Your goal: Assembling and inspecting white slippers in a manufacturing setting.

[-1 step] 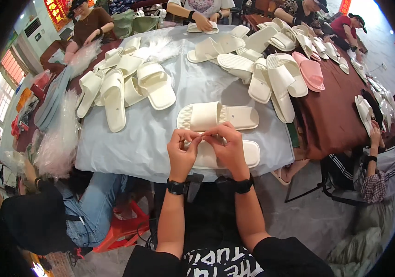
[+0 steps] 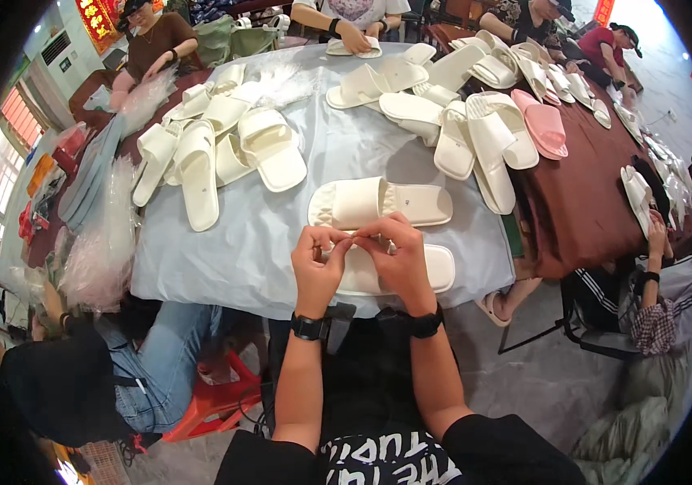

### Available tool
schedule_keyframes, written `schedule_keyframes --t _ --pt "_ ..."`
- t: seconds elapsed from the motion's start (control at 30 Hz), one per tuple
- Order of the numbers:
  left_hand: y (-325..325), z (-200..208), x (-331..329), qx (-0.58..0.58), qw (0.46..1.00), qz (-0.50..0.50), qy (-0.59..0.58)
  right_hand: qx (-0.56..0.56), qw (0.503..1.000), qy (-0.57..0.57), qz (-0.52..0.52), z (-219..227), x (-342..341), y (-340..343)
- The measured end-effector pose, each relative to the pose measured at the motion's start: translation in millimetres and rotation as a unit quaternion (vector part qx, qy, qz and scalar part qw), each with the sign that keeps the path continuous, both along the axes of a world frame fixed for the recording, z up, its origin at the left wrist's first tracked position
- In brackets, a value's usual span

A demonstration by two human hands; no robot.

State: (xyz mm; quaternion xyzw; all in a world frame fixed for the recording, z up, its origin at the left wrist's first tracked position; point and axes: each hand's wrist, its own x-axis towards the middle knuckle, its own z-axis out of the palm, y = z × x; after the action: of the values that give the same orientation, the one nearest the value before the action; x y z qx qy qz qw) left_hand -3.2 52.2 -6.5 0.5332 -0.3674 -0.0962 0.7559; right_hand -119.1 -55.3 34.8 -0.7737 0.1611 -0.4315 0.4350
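Fingertips pinched, my left hand (image 2: 317, 263) and my right hand (image 2: 398, 259) meet over the near edge of the table. Whatever lies between the fingertips is too small or hidden to make out. Beneath them is a cream slipper (image 2: 436, 269), its strap largely covered by my hands. Just beyond, a second cream slipper (image 2: 358, 204) lies sideways with its strap toward the left and its heel toward the right.
Grey-white sheeting (image 2: 225, 263) covers the table. Cream slippers pile up at left (image 2: 199, 174) and right (image 2: 491, 153), beside a pink slipper (image 2: 545, 125). Clear plastic bags (image 2: 103, 250) hang at the left edge. Several people sit around; a red stool (image 2: 220, 396) stands lower left.
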Motion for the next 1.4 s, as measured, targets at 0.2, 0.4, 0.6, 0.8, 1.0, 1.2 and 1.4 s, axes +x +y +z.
schedule_keyframes --t 0.2,0.4,0.6,0.8,1.0,1.2,1.4 --pt "2.7 -0.7 1.1 0.037 0.999 0.01 -0.007 -0.03 0.999 0.016 0.002 -0.7 -0.4 -1.4" --pt "-6.8 15.2 -8.6 0.076 0.991 0.071 -0.089 0.095 0.995 -0.004 0.005 -5.8 -4.0 -4.6" --pt "-6.8 20.1 -5.5 0.085 0.977 0.099 -0.167 0.101 0.995 -0.008 0.013 -4.7 -1.9 -7.9" --pt "-6.3 27.5 -7.5 0.113 0.963 0.119 -0.214 0.062 0.998 0.002 0.01 2.6 -4.3 -8.0" --pt "3.6 45.1 3.6 0.153 0.95 0.071 -0.264 0.056 0.998 0.018 0.036 14.0 -16.1 -26.4" --pt "28.9 49.0 40.4 0.255 0.932 0.029 -0.258 0.007 0.939 0.019 -0.344 29.0 -57.3 -123.8" --pt "20.0 52.0 30.1 0.303 0.911 -0.051 -0.274 0.053 0.961 -0.024 -0.27 25.0 -52.9 -177.7"
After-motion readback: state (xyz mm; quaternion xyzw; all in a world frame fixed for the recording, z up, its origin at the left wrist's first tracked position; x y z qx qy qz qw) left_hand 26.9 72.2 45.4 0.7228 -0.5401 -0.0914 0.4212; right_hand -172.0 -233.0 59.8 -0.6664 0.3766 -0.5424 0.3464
